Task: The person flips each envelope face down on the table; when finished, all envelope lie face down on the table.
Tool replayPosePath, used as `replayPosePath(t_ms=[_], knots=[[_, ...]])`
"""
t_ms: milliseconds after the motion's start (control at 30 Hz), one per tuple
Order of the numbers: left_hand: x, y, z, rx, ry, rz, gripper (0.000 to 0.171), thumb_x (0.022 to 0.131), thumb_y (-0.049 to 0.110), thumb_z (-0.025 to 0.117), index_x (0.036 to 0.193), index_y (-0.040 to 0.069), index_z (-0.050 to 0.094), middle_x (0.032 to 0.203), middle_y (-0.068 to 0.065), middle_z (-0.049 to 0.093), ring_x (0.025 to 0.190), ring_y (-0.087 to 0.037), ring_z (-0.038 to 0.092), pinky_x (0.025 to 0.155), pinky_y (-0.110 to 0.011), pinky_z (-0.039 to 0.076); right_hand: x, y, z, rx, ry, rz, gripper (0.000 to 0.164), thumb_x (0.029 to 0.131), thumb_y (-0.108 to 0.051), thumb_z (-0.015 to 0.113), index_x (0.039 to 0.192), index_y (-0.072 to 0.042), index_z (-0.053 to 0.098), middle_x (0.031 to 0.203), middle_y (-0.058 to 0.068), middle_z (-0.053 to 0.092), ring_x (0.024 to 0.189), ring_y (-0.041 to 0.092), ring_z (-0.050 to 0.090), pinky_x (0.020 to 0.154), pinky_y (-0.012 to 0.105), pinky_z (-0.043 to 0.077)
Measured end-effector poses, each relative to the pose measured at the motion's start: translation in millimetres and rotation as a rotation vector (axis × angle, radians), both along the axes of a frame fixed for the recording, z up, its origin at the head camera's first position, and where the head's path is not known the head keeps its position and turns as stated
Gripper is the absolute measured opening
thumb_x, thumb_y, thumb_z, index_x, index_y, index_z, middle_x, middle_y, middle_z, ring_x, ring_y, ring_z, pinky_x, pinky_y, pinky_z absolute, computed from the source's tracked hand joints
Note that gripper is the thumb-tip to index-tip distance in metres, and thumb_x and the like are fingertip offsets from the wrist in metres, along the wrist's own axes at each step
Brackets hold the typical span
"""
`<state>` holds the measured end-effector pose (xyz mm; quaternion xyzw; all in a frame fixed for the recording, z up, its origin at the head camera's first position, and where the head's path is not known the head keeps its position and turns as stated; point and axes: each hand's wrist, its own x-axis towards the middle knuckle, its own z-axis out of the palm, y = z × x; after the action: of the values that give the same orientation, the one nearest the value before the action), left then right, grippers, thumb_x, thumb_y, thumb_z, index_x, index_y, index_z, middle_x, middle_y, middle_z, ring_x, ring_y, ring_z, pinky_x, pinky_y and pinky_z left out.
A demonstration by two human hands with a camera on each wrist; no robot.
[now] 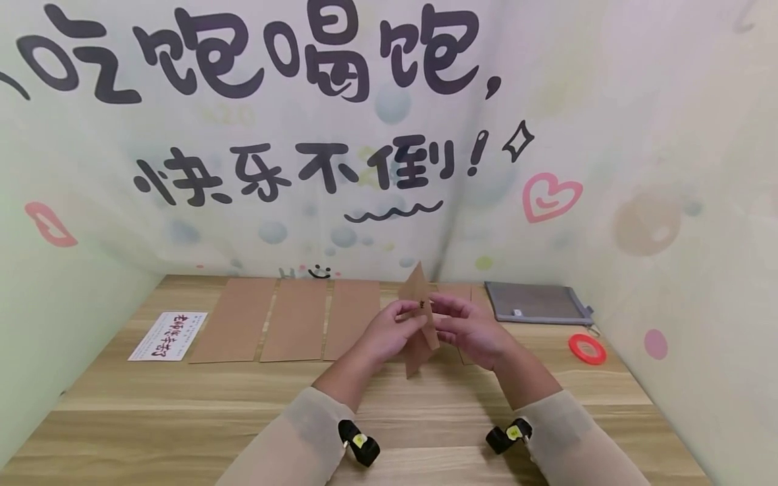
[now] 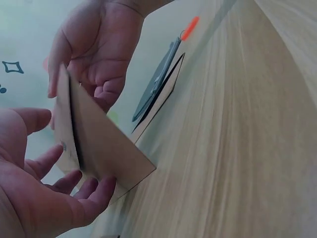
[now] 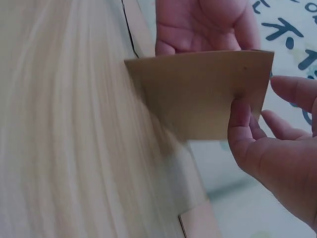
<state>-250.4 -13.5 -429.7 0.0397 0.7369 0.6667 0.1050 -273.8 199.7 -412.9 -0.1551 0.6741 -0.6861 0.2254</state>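
Both hands hold a folded piece of brown kraft card point(image 1: 417, 286) above the table, with its lower corner pointing down. My left hand point(image 1: 385, 334) pinches it from the left, thumb on the near face beside a small dark print. My right hand point(image 1: 477, 335) grips it from the right, its fingers partly hidden behind the card. In the left wrist view, the folded card point(image 2: 111, 144) shows a dark gap between its layers. A plain brown face of the card point(image 3: 190, 91) fills the middle of the right wrist view, right-hand fingertips pressing on it.
Flat brown cards point(image 1: 231, 320) lie in a row across the back of the wooden table point(image 1: 182, 418); one sits partly behind the right hand. A white card with red writing point(image 1: 170, 335) is at left. A grey zip pouch point(image 1: 535, 302) and a red ring point(image 1: 587, 349) are at right.
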Motion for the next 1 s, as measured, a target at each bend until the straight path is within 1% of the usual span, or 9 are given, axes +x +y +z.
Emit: replayPosePath(t_ms=[100, 233, 367, 500, 567, 667, 833, 900, 1000], knots=[[0.9, 0.8, 2.0, 0.035, -0.010, -0.009, 0.056, 0.101, 0.040, 0.073, 0.148, 0.015, 0.059, 0.157, -0.009, 0.058, 0.139, -0.030, 0.063, 0.111, -0.048, 0.057, 2.9, -4.4, 0.9, -0.003, -0.004, 0.011, 0.066, 0.106, -0.007, 0.061, 0.166, -0.002, 0.033, 0.164, 0.024, 0.038, 0.124, 0.013, 0.064, 0.102, 0.028, 0.058], [1.6, 1.6, 3.5, 0.082, -0.024, -0.013, 0.058, 0.101, 0.037, 0.073, 0.151, 0.014, 0.056, 0.162, -0.009, 0.051, 0.138, -0.029, 0.063, 0.110, -0.046, 0.058, 4.8, -8.1, 1.6, 0.004, -0.016, 0.014, 0.069, 0.106, -0.006, 0.061, 0.167, -0.003, 0.030, 0.167, 0.025, 0.034, 0.124, 0.013, 0.063, 0.103, 0.028, 0.057], [0.9, 1.7, 3.7, 0.109, -0.021, -0.017, 0.056, 0.102, 0.033, 0.072, 0.152, 0.014, 0.056, 0.163, -0.009, 0.049, 0.136, -0.029, 0.064, 0.107, -0.046, 0.060, 6.4, -9.2, 3.3, 0.027, -0.032, -0.003, 0.068, 0.106, -0.008, 0.063, 0.167, -0.008, 0.033, 0.169, 0.023, 0.034, 0.127, 0.015, 0.062, 0.103, 0.028, 0.057], [0.2, 1.5, 4.6, 0.128, -0.024, -0.004, 0.053, 0.102, 0.031, 0.072, 0.151, 0.015, 0.057, 0.161, -0.007, 0.051, 0.133, -0.027, 0.065, 0.105, -0.045, 0.061, 6.7, -9.0, 3.2, 0.045, -0.049, -0.010, 0.068, 0.105, -0.011, 0.066, 0.167, -0.013, 0.037, 0.170, 0.020, 0.035, 0.130, 0.016, 0.060, 0.105, 0.029, 0.057], [-0.2, 1.4, 5.5, 0.144, -0.032, 0.011, 0.051, 0.102, 0.029, 0.071, 0.150, 0.016, 0.058, 0.159, -0.007, 0.052, 0.132, -0.026, 0.065, 0.105, -0.044, 0.061, 6.5, -9.7, 1.4, 0.046, -0.051, 0.000, 0.068, 0.105, -0.013, 0.067, 0.167, -0.014, 0.037, 0.169, 0.020, 0.036, 0.130, 0.015, 0.061, 0.105, 0.029, 0.057], [-1.3, 1.3, 6.7, 0.167, -0.025, 0.033, 0.050, 0.102, 0.026, 0.069, 0.150, 0.014, 0.058, 0.157, -0.009, 0.055, 0.134, -0.026, 0.062, 0.105, -0.046, 0.061, 6.4, -11.6, -2.7, 0.054, -0.068, 0.012, 0.067, 0.105, -0.015, 0.068, 0.166, -0.014, 0.039, 0.169, 0.019, 0.038, 0.127, 0.015, 0.062, 0.104, 0.029, 0.057], [-4.9, 0.6, 6.6, 0.202, -0.026, 0.070, 0.047, 0.103, 0.020, 0.065, 0.149, 0.014, 0.058, 0.156, -0.012, 0.058, 0.137, -0.028, 0.060, 0.104, -0.048, 0.061, 5.9, -12.9, -11.6, 0.092, -0.095, 0.045, 0.067, 0.106, -0.014, 0.065, 0.166, -0.010, 0.037, 0.171, 0.020, 0.036, 0.124, 0.014, 0.063, 0.105, 0.032, 0.057], [-6.4, 0.0, 6.6, 0.205, -0.023, 0.098, 0.045, 0.103, 0.019, 0.065, 0.148, 0.015, 0.059, 0.154, -0.011, 0.060, 0.139, -0.029, 0.059, 0.103, -0.047, 0.061, 5.3, -12.4, -15.0, 0.100, -0.103, 0.055, 0.067, 0.107, -0.014, 0.062, 0.167, -0.008, 0.034, 0.171, 0.023, 0.035, 0.123, 0.014, 0.064, 0.107, 0.035, 0.056], [-8.3, -1.2, 6.4, 0.193, 0.018, 0.155, 0.043, 0.103, 0.017, 0.065, 0.146, 0.013, 0.060, 0.153, -0.013, 0.061, 0.141, -0.032, 0.058, 0.102, -0.044, 0.061, 3.0, -11.4, -18.8, 0.095, -0.121, 0.048, 0.067, 0.108, -0.015, 0.061, 0.168, -0.007, 0.031, 0.167, 0.023, 0.040, 0.123, 0.012, 0.065, 0.111, 0.037, 0.055]])
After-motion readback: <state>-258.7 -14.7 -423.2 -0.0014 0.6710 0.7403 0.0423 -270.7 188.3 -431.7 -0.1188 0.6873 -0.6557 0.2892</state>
